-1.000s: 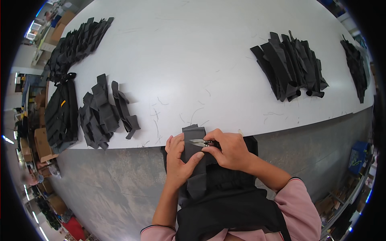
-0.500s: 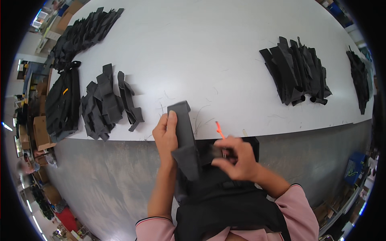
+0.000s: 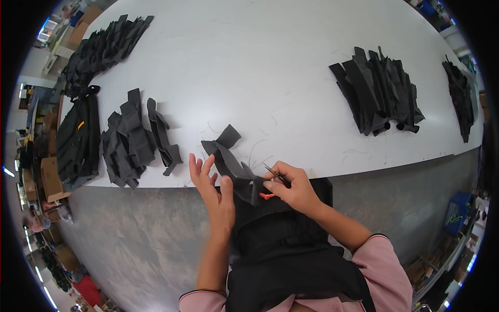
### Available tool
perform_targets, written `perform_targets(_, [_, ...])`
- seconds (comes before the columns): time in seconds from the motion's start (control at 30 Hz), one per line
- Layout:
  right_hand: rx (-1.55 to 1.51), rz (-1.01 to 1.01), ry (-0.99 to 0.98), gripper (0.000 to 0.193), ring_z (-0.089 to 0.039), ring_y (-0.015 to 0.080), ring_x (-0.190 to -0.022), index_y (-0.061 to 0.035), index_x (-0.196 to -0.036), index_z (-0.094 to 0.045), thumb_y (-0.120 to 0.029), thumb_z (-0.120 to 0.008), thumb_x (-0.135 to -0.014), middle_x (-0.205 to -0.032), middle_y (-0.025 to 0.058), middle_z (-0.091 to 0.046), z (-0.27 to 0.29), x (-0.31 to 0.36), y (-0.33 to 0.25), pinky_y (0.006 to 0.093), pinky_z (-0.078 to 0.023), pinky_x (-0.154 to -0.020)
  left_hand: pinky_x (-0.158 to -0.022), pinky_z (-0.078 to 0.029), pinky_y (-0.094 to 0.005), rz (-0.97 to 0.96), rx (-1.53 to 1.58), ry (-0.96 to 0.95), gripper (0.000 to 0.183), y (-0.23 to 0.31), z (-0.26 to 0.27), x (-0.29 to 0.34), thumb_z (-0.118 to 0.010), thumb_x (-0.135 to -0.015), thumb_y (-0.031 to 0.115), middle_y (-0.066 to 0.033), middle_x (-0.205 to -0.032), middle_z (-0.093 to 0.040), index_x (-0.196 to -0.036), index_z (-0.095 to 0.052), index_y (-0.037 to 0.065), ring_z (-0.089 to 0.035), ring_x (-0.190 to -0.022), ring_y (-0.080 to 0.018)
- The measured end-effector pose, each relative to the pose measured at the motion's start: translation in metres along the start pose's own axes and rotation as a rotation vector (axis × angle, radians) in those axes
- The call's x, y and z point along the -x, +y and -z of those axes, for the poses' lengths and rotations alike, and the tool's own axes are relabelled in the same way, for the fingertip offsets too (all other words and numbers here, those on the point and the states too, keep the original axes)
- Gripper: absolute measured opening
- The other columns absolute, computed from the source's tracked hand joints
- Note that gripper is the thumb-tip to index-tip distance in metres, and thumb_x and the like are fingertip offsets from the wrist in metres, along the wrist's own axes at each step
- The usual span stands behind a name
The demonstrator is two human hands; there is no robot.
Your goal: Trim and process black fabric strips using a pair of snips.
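A folded dark grey fabric strip (image 3: 224,162) lies at the table's near edge, its nearer end hanging over my lap. My right hand (image 3: 292,190) pinches that nearer end. In the same hand I hold a small pair of thread snips (image 3: 279,176), blades pointing up and left, with an orange-red tag (image 3: 266,196) hanging below the fingers. My left hand (image 3: 215,195) is open beside the strip, fingers spread; whether a fingertip touches it I cannot tell.
Loose threads (image 3: 254,156) lie on the white table (image 3: 249,67). Piles of dark strips sit at left (image 3: 127,140), far left (image 3: 106,47) and right (image 3: 377,91), with another bundle (image 3: 459,101) at the far right. A black bag (image 3: 79,143) with an orange tab lies at the left edge.
My left hand has let go of the strip and opened. The strip has turned and come down onto the table edge. My right hand has moved up and taken its near end; the snips now point up-left.
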State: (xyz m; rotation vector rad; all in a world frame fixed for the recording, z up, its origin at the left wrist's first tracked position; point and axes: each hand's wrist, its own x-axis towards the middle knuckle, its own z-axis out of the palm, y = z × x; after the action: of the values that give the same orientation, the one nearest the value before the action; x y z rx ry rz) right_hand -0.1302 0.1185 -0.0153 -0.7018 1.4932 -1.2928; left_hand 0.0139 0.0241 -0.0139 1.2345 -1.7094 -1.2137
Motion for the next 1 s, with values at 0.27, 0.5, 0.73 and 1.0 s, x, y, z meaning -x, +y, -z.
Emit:
perform_targets(0.27, [0.304, 0.187, -0.109, 0.011, -0.051, 0.0166, -0.053, -0.0027, -0.083, -0.059, -0.008, -0.065, -0.075, -0.064, 0.0084, -0.056, 0.006, -0.013, -0.023, 0.0298, -0.04, -0.051, -0.107, -0.027, -0.0426, -0.244, -0.108, -0.334, 0.054, 0.024, 0.016, -0.009, -0.063, -0.073, 0.014, -0.018, -0.143, -0.032, -0.126, -0.052, 0.006, -0.032, -0.132, -0.034])
perform_targets(0.5, [0.44, 0.438, -0.108, 0.01, -0.052, 0.0155, -0.054, -0.0029, -0.083, -0.059, -0.007, -0.064, -0.076, -0.065, 0.0075, -0.056, 0.003, -0.018, -0.03, 0.0281, -0.041, -0.052, -0.094, -0.04, -0.0372, -0.015, -0.018, -0.468, 0.027, 0.041, 0.026, -0.013, -0.065, -0.074, 0.01, -0.0145, -0.121, -0.053, -0.099, -0.061, 0.002, -0.051, -0.113, -0.0297])
perform_targets(0.73, [-0.01, 0.051, -0.214, 0.011, -0.047, 0.0069, -0.059, -0.0015, -0.088, -0.059, -0.009, -0.065, -0.082, -0.067, 0.0028, -0.055, -0.013, -0.03, -0.023, 0.0224, -0.04, -0.055, -0.068, -0.042, -0.0205, 0.315, 0.227, -0.33, 0.01, 0.027, 0.026, 0.0, -0.063, -0.083, 0.007, -0.0013, -0.083, -0.059, -0.088, -0.057, 0.001, -0.053, -0.076, -0.0073])
perform_targets(1.0, [0.571, 0.546, 0.242, 0.03, -0.058, 0.0192, -0.06, -0.0065, -0.103, -0.057, -0.007, -0.07, -0.075, -0.081, 0.0076, -0.06, -0.01, 0.003, -0.006, 0.0294, -0.044, -0.053, -0.064, -0.039, -0.0181, 0.407, 0.412, -0.148, 0.008, 0.014, 0.012, 0.007, -0.061, -0.087, 0.007, 0.0026, -0.08, -0.056, -0.087, -0.056, 0.001, -0.047, -0.072, -0.0027])
